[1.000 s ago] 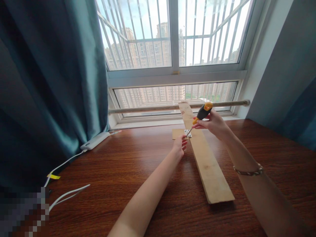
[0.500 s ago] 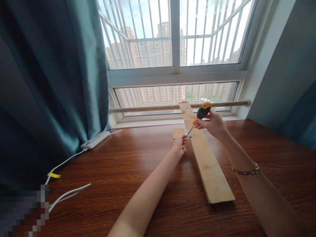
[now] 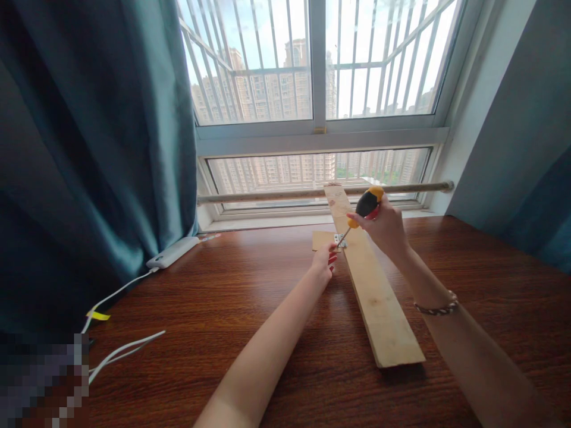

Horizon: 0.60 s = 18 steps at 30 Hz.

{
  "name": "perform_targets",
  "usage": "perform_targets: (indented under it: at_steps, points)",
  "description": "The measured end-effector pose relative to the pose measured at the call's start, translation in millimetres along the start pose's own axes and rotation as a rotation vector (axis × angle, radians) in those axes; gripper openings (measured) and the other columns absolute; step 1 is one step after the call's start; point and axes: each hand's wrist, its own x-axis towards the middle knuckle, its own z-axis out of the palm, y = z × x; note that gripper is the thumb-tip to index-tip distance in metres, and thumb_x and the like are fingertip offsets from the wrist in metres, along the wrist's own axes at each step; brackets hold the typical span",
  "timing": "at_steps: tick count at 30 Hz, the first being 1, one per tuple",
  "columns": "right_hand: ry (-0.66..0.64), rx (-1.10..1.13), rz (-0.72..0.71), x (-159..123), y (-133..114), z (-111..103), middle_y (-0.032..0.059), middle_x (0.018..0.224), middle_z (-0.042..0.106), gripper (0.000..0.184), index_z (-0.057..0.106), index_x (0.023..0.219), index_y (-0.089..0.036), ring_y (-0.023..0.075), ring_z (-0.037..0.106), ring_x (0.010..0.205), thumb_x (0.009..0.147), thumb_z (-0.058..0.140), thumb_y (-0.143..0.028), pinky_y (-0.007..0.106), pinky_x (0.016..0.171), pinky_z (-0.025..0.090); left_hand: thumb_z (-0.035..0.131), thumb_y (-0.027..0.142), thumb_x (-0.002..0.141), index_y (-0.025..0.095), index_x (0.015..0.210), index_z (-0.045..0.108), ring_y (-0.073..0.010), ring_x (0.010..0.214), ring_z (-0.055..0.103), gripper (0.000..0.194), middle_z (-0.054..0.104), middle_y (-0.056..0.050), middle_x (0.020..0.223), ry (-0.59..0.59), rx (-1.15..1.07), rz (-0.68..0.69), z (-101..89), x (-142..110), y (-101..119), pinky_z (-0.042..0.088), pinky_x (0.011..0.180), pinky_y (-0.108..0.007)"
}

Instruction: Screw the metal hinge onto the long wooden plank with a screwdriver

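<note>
My right hand (image 3: 389, 229) is wrapped round the yellow and black handle of a screwdriver (image 3: 367, 204). Its shaft slants down to the left, with the tip at a silver metal hinge (image 3: 339, 239). The hinge lies across a small wooden piece (image 3: 321, 239) and a long wooden board (image 3: 378, 297). Beside the hinge, close to the screwdriver tip, my left hand (image 3: 324, 263) has its thumb and forefinger pinched together. Whatever they hold is too small to make out, and the other fingers are curled.
All this rests on a brown wood-grain table (image 3: 250, 291). A white power strip (image 3: 173, 252) with a cord lies at the left by a dark blue curtain (image 3: 102, 137). Loose white cable ends (image 3: 129, 345) are nearer. Behind the table, a metal rail (image 3: 267, 197) crosses the window.
My right hand has turned round the screwdriver handle, its wrist shifting slightly left and its grip now further over the handle. The left hand, hinge and boards stay in place.
</note>
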Motion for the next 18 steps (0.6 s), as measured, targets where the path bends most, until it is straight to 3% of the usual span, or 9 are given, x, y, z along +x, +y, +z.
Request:
perform_targets:
  at_steps: [4, 8, 13, 15, 18]
  points:
    - [0.013, 0.105, 0.040, -3.2, 3.1, 7.0, -0.0018, 0.056, 0.058, 0.050, 0.044, 0.084, -0.019, 0.0211, 0.058, 0.044, 0.068, 0.069, -0.059, 0.031, 0.045, 0.047, 0.065, 0.029, 0.066, 0.018, 0.066, 0.060, -0.0143, 0.070, 0.049, 0.011, 0.060, -0.001, 0.073, 0.033, 0.041, 0.015, -0.7, 2.6, -0.4, 0.030, 0.066, -0.029]
    - [-0.046, 0.351, 0.147, -2.1, 3.5, 7.6, -0.0012, 0.063, 0.060, 0.057, 0.038, 0.086, -0.020, 0.0202, 0.057, 0.038, 0.061, 0.073, -0.058, 0.028, 0.033, 0.045, 0.064, 0.030, 0.066, 0.018, 0.067, 0.060, -0.0137, 0.070, 0.049, 0.012, 0.059, 0.000, 0.073, 0.034, 0.050, 0.008, -0.6, 2.0, 0.2, 0.030, 0.066, -0.029]
    - [-0.255, 0.633, 0.267, 1.5, 3.8, 0.5, 0.0027, 0.078, 0.064, 0.062, 0.042, 0.088, -0.021, 0.0231, 0.064, 0.053, 0.049, 0.083, -0.045, 0.035, 0.048, 0.058, 0.064, 0.029, 0.066, 0.018, 0.068, 0.059, -0.0134, 0.070, 0.051, 0.012, 0.060, 0.000, 0.074, 0.032, 0.046, 0.010, -0.4, -0.8, 0.6, 0.031, 0.067, -0.029]
    - [-0.296, 0.628, 0.266, 1.9, 3.0, -2.1, 0.0031, 0.078, 0.064, 0.058, 0.045, 0.087, -0.020, 0.0232, 0.064, 0.054, 0.050, 0.082, -0.044, 0.035, 0.050, 0.058, 0.064, 0.030, 0.066, 0.018, 0.067, 0.059, -0.0134, 0.070, 0.052, 0.013, 0.061, 0.000, 0.075, 0.022, 0.045, 0.012, -0.4, -1.7, 0.5, 0.032, 0.068, -0.029]
    - [-0.210, 0.391, 0.177, 1.3, 0.9, -3.5, 0.0014, 0.067, 0.063, 0.049, 0.048, 0.083, -0.019, 0.0225, 0.063, 0.050, 0.056, 0.080, -0.045, 0.031, 0.043, 0.054, 0.063, 0.030, 0.067, 0.018, 0.067, 0.060, -0.0140, 0.071, 0.053, 0.012, 0.062, 0.000, 0.077, 0.005, 0.056, 0.032, -0.5, -2.6, 0.4, 0.031, 0.068, -0.029]
